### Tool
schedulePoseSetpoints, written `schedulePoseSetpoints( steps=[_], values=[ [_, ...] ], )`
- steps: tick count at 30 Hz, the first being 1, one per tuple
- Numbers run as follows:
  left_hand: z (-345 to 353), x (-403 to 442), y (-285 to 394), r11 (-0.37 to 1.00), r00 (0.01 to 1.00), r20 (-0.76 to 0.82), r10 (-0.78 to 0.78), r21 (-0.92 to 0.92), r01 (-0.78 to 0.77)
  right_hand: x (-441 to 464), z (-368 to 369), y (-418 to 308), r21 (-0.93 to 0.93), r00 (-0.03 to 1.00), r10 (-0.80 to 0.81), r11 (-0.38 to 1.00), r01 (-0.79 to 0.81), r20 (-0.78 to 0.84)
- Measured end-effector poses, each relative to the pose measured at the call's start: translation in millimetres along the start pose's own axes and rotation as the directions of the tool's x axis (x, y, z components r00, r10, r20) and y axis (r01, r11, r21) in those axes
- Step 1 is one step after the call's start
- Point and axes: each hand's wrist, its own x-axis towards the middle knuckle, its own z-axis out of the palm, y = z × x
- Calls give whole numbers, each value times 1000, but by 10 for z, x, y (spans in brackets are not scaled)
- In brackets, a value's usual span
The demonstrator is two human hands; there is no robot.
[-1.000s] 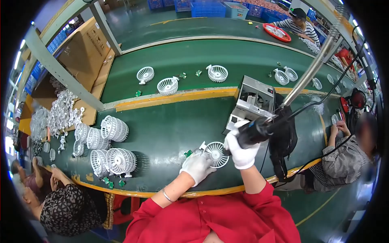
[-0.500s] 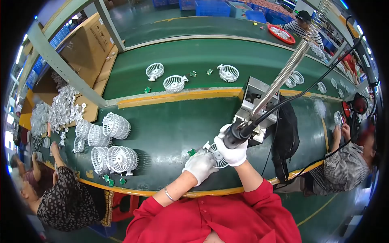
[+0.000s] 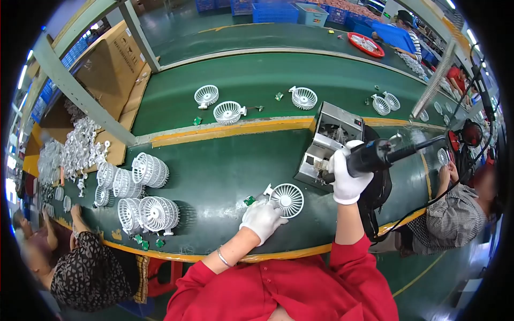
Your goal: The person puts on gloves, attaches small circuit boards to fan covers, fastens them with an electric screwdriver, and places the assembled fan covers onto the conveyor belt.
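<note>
A white round fan grille [image 3: 289, 200] lies on the green table in front of me. My left hand [image 3: 261, 220], in a white glove, grips its near left edge. Beside that hand is a small green circuit board [image 3: 249, 200]. My gloved right hand [image 3: 349, 179] is wrapped round a black electric screwdriver [image 3: 373, 157], which is tilted nearly level. Its tip end points at the metal screw feeder [image 3: 338, 124], though the glove partly hides it and I cannot tell if they touch.
Stacks of white grilles [image 3: 159, 213] stand at the left, with green boards [image 3: 144, 244] by them. More grilles [image 3: 230, 112] lie on the green belt [image 3: 176, 80] behind. A black bag [image 3: 379, 198] sits right of the feeder. Co-workers [image 3: 91, 267] sit on both sides.
My right hand has moved right and up with the screwdriver, from over the grille to the feeder. The screwdriver has swung from steep to nearly level. My left hand stays at the grille.
</note>
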Motion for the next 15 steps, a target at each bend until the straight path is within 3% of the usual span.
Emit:
schedulePoseSetpoints(
  steps=[1,4,5,7,9,11,14,15],
  values=[
    [7,1,-1,1000,1000,-16,8,-13,-8,-25,24,-9,62,998,32,998,-29,-45],
    [38,-5,-30,999,997,-67,23,-38,-26,-146,50,-156,-56,999,20,998,-17,40],
    [64,-4,-42,999,996,-87,30,-43,-34,-255,142,-197,208,993,105,972,-112,44],
    [65,-3,-53,998,995,-92,39,-53,-44,-512,177,-96,194,988,114,972,-133,105],
    [40,3,-49,997,997,-63,41,-65,-45,-649,290,-229,357,932,172,889,-287,320],
    [91,13,-82,995,995,-91,47,-87,-55,-757,362,-179,255,910,239,908,-334,339],
    [59,18,-57,992,995,-92,24,-122,-36,-787,464,-167,52,927,15,998,-37,374],
    [9,27,-31,991,996,-89,13,-131,-24,-801,458,-158,46,923,66,995,-90,379]
  ],
)
